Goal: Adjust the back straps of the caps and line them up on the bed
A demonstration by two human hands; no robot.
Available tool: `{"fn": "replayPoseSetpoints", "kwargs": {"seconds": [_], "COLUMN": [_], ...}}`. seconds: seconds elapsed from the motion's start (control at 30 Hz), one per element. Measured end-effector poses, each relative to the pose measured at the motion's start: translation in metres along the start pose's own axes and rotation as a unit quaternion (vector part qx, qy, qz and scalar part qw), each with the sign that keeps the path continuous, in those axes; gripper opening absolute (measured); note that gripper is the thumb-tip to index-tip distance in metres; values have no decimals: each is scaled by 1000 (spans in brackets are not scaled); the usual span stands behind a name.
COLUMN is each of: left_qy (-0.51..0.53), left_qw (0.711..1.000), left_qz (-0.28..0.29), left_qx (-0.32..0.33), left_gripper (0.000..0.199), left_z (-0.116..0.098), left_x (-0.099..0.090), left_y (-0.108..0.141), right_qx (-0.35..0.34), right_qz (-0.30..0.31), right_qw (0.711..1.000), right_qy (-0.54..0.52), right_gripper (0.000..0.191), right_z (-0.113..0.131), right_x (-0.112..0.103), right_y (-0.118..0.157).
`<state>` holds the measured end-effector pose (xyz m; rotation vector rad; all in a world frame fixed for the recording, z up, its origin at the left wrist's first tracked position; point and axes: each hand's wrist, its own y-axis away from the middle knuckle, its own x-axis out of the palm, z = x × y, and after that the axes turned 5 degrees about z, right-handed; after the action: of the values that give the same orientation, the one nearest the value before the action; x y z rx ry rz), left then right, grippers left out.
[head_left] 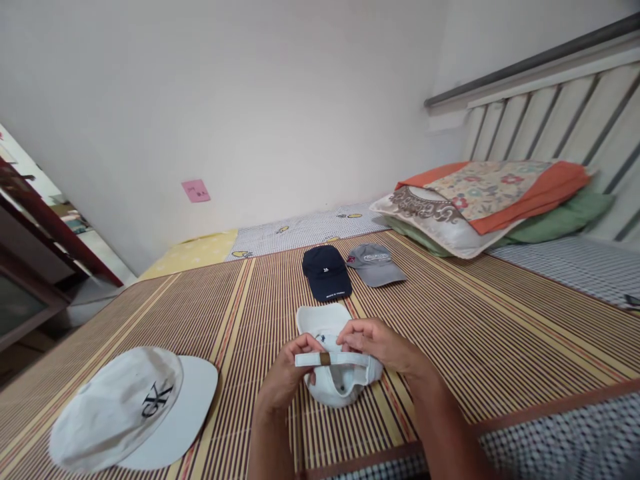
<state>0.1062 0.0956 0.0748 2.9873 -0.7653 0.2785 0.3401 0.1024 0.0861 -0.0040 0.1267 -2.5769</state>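
While my left fingers bend almost closed around the pale strap (305, 360) near its brown buckle (325, 359), the white cap (324, 318) it belongs to sits in front of me over the striped mat (250, 320), brim pointing away. That is my left hand (283, 373); my right hand (377, 340) is at the cap's other side, fingers curled with the tips close together, though I cannot tell whether they grip anything. A small dark mark (321, 338) shows on this cap, too tiny to make out.

Well apart on my left lies a bigger white cap (117, 407), whose black letters (157, 400) read CK. Beyond my hands, a navy cap (325, 267) has a little white emblem on its front and a line of pale print along the brim, neither legible to me. Just beside it, a grey cap (377, 265) bears whitish lettering I can't read for certain. On the wall (310, 100), a pink note (196, 191) carries dark handwriting, also unreadable.
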Motion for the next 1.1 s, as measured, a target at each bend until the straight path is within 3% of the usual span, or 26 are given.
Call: {"fn": "replayPoseSetpoints", "kwargs": {"seconds": [0.13,0.3,0.67,0.83,0.93,1.1], "left_qy": [-2,-13,-12,35,67,7], "left_qw": [1000,1000,1000,999,997,999], "left_qz": [3,1,9,-1,21,45], "left_qx": [-2,-6,-5,16,34,29], "left_gripper": [33,34,39,55,67,52], "left_z": [1,1,1,1,-1,-2], "left_x": [-1,0,3,-2,-8,-12], "left_y": [0,-1,-2,0,4,8], "right_qx": [-4,25,18,19,27,62], "right_qz": [6,54,49,43,38,68], "right_qw": [1000,998,999,999,999,994], "right_qy": [1,-23,-17,-20,2,52], "right_gripper": [44,32,28,32,32,27], "right_z": [-2,-8,-7,-6,-2,10], "right_x": [-6,-2,3,-2,-7,-9], "right_y": [4,3,-1,3,9,20]}}
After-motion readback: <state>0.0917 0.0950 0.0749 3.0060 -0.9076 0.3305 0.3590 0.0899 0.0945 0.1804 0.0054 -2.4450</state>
